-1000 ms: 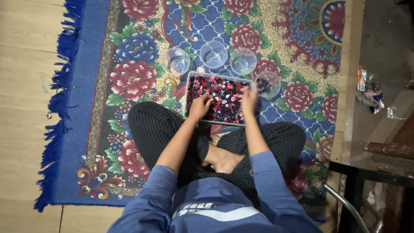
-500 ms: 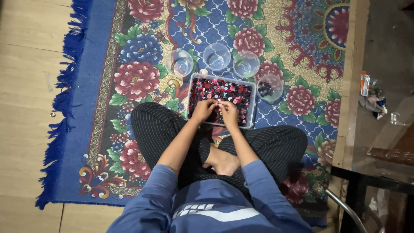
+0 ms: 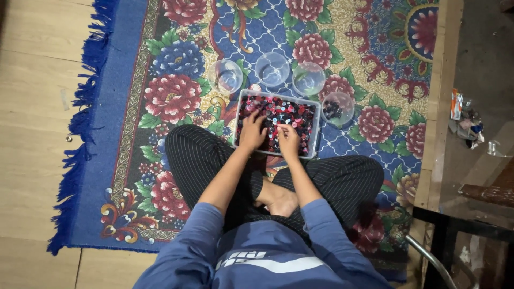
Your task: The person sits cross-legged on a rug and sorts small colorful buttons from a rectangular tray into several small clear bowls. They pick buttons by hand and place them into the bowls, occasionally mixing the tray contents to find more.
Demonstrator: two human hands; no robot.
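A clear rectangular tray (image 3: 317, 130) full of small red, black and white pieces lies on the flowered rug in front of my crossed legs. My left hand (image 3: 251, 131) rests in the tray's near left part, fingers spread over the pieces. Beside it, my right hand (image 3: 289, 141) sits at the tray's near edge with its fingertips drawn together among the pieces; whether they pinch one is too small to tell. Beyond the tray stands an arc of clear bowls: left bowl (image 3: 226, 76), middle bowl (image 3: 272, 68), another (image 3: 308, 78), and a right bowl (image 3: 338, 108) holding dark pieces.
The blue-bordered rug (image 3: 107, 134) lies on a wooden floor (image 3: 32, 107). At the right stands a glass-topped table (image 3: 471, 166) with small wrappers (image 3: 465, 119) on it. A metal tube leg (image 3: 428, 257) curves near my right knee.
My right hand has come back from the right bowl to the tray's near middle, close to my left hand. The left hand stayed in the tray.
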